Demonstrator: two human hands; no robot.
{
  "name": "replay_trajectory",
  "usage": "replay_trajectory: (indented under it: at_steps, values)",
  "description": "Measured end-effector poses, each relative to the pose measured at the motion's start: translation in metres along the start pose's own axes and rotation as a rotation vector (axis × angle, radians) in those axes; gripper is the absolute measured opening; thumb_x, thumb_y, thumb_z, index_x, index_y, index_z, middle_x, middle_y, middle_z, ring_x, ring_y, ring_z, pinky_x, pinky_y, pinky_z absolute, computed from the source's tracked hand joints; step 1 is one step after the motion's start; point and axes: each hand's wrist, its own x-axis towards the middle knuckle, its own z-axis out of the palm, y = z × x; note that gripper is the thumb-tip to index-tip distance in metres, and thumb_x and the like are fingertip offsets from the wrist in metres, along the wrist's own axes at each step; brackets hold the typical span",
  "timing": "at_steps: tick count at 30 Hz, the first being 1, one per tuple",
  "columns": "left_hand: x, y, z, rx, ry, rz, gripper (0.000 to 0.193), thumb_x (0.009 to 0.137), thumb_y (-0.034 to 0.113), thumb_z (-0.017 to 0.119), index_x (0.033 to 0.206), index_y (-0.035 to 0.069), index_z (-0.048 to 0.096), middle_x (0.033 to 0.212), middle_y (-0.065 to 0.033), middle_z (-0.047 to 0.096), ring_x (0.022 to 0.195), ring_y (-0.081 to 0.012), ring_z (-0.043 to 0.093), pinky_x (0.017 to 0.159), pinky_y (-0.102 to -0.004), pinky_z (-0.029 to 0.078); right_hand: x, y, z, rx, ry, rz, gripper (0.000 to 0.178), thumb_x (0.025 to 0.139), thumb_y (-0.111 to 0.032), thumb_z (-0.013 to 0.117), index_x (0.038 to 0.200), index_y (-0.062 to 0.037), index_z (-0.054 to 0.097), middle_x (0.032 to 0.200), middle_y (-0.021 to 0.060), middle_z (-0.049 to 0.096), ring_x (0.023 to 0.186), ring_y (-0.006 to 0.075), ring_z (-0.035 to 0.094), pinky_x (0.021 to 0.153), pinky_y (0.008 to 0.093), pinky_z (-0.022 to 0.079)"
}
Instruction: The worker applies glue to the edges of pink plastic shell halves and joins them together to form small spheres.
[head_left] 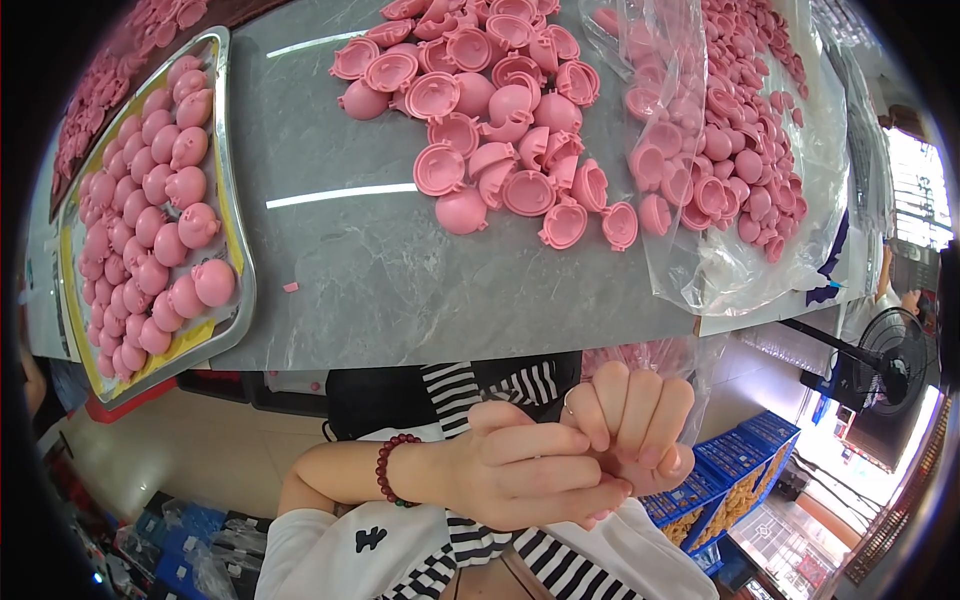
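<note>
My left hand [525, 468], with a dark red bead bracelet [383, 470] on its wrist, is held in front of my chest, off the table's near edge. Its fingers are bent and pressed against my right hand [632, 415], whose fingers curl inward. Both hands are closed and meet at the fingertips; anything pinched between them is hidden. Past them on the table lies a loose heap of pink hollow half shells [530, 192] with small tabs. To the left, a metal tray [238, 290] with a yellow lining holds rows of closed pink balls [150, 275].
A clear plastic bag [720, 285] full of pink shells lies open at the right of the grey table [340, 260]. A tiny pink scrap [291, 287] rests near the tray. Blue crates [735, 450] stand low at right, near a black fan [888, 355].
</note>
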Motion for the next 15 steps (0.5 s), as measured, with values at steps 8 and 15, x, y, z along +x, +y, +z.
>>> replay_trajectory:
  at_steps: [8,15]
  values:
    - [-0.0103,0.0031,0.0093,-0.107,0.085,-0.020,0.020,0.067,0.026,0.064,0.085,0.019,0.065,0.082,0.0096,0.051,0.081,-0.0061,0.049,0.065,-0.0232,0.025,0.0007,0.0022,0.0005,0.004,-0.020,-0.016,0.018,0.076,-0.017,0.053,0.063,-0.0064,0.046,0.060,0.0012,0.043,0.061,0.0129,0.037,0.059,0.0257,0.038]
    - [-0.0031,0.0040,0.0035,0.034,0.098,-0.020,0.014,0.067,0.027,0.064,0.081,0.024,0.066,0.081,0.0129,0.047,0.084,-0.0080,0.045,0.068,-0.0263,0.026,-0.0005,0.0029,0.0016,0.026,0.020,-0.057,0.018,0.076,-0.017,0.053,0.063,-0.0065,0.047,0.060,0.0009,0.043,0.061,0.0133,0.037,0.058,0.0258,0.038]
